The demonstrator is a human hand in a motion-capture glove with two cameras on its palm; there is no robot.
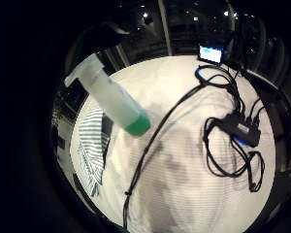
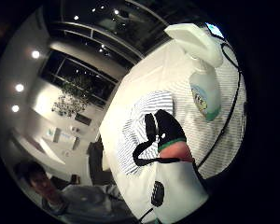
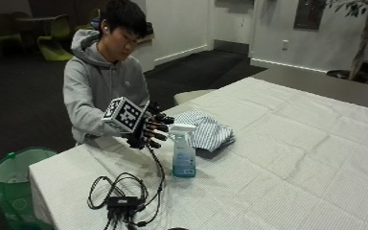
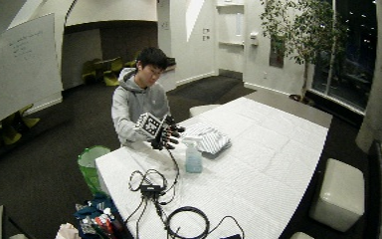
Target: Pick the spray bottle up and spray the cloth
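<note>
A: While the gloved right hand (image 3: 147,130) is hovering above the tabletop (image 3: 311,158) at the person's chest, what is it holding?

B: Nothing. Its fingers (image 3: 159,128) are hanging loosely curled, and they are pointing toward the spray bottle (image 3: 183,152) without touching it.

A: So where is the bottle sitting from the hand?

B: Just beside it and slightly lower, on the side away from the person. It is standing upright, with its long axis vertical and its white trigger head (image 3: 183,128) level with the fingertips. I judge a short reach outward and down is all the grasp is needing.

A: And the cloth?

B: The striped cloth (image 3: 206,132) is lying folded just beyond the bottle, near it, further along the tabletop.

A: Is anything getting in the way?

B: Not between hand and bottle. A black cable (image 3: 157,172) is trailing from the glove down past the bottle's near side to a tangle of cables (image 3: 121,199) at the tabletop's edge, and I think it could snag during the lift.
</note>
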